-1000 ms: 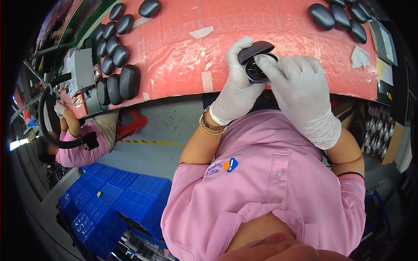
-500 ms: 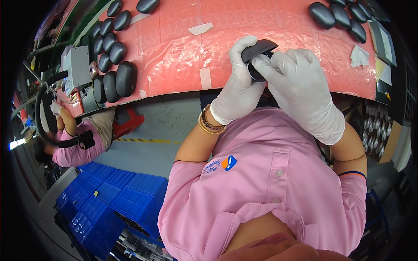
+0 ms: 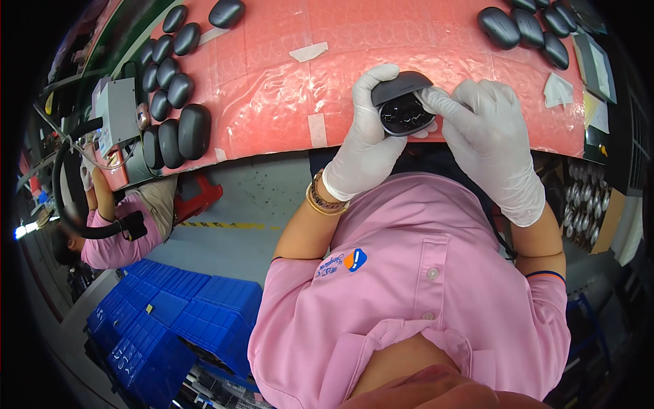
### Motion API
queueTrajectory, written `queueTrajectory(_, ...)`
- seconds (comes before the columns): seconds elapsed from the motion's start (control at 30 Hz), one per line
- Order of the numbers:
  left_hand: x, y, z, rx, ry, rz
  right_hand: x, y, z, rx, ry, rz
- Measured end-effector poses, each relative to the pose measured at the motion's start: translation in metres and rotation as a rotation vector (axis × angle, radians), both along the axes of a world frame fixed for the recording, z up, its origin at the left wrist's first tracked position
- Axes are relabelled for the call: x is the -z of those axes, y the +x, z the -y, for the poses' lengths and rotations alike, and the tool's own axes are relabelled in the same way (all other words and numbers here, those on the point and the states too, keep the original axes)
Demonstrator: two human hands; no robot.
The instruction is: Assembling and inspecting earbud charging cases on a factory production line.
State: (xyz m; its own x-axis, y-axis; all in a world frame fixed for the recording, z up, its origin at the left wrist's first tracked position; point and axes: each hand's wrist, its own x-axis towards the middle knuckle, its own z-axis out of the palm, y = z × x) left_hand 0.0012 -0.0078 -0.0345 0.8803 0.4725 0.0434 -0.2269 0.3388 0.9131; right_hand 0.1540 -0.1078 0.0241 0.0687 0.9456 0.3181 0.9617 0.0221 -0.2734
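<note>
A dark grey, rounded earbud case [image 3: 402, 85] stands with its lid raised above the table's near edge, showing a glossy black inside. My white-gloved left hand [image 3: 371, 136] is closed around its left side, thumb along the lid. At the right rim, my gloved right hand [image 3: 480, 129] has its fingertips pressed against the lid's edge, the other fingers curled. Whether a small part sits between those fingertips is hidden.
Similar closed cases [image 3: 180, 91] stand at the table's left, with more cases [image 3: 499, 28] at the far right. White paper [image 3: 558, 91] lies on the pink-covered table [image 3: 272, 88]. Blue crates [image 3: 225, 300] are behind me on the left; a co-worker [image 3: 122, 232] sits farther left.
The case has tilted so its glossy inside faces up into view. My right hand has drawn back from over the inside to the lid's right edge.
</note>
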Motion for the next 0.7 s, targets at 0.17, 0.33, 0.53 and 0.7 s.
queueTrajectory(0.17,-0.001,0.001,0.001,-0.035,-0.042,-0.004,0.004,0.007,0.01,0.064,0.025,-0.123)
queueTrajectory(0.33,-0.001,0.001,0.001,-0.028,-0.044,-0.005,0.003,0.01,0.015,0.105,0.023,-0.23)
queueTrajectory(0.53,-0.001,0.003,0.001,-0.059,-0.074,-0.021,0.007,0.007,0.012,0.08,0.107,-0.245)
queueTrajectory(0.7,-0.01,0.01,0.003,-0.072,0.009,-0.027,0.003,-0.009,-0.002,-0.019,0.121,-0.245)
